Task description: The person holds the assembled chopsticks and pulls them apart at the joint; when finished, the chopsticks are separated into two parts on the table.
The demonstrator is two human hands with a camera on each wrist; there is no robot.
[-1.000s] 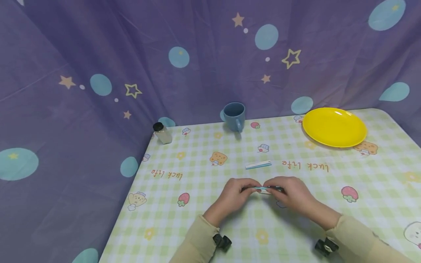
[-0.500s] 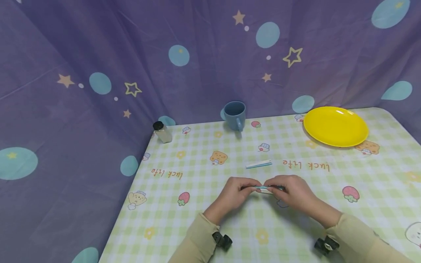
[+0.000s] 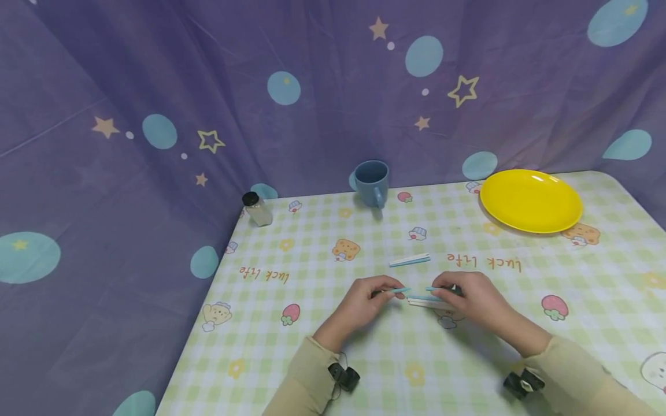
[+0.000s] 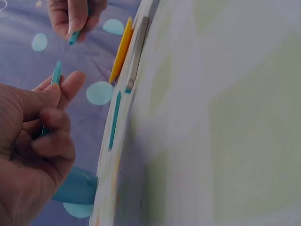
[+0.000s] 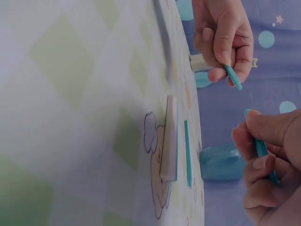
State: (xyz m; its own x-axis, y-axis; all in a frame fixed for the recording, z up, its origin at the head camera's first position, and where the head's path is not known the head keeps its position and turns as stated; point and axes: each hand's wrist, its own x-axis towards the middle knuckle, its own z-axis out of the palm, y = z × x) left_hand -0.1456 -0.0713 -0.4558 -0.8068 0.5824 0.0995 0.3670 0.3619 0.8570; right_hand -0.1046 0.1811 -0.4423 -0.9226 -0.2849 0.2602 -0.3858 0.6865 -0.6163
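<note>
My left hand point(image 3: 366, 303) pinches a short teal stick section point(image 4: 57, 73) with a narrower tip, between thumb and fingers. Opposite it, my right hand point(image 3: 470, 297) holds a second teal stick section point(image 5: 261, 148). A small gap separates the facing ends, and both sections are above the table. Below, a slim white and teal case-like piece point(image 3: 422, 302) lies on the cloth, partly hidden by the right hand in the head view. Farther back rests another thin white and teal strip point(image 3: 409, 260), seen edge-on as a teal strip point(image 4: 114, 122) in the left wrist view.
A blue mug point(image 3: 372, 182) stands at the table's back edge. To its right lies a yellow plate point(image 3: 531, 201); a black-capped jar point(image 3: 257, 210) is at the back left corner. Behind hangs a purple curtain point(image 3: 322, 133). The cloth point(image 3: 312, 364) is checked.
The hands were together at one teal stick; now they have drawn apart sideways, each with its own section. More of the white and teal piece beneath shows between them.
</note>
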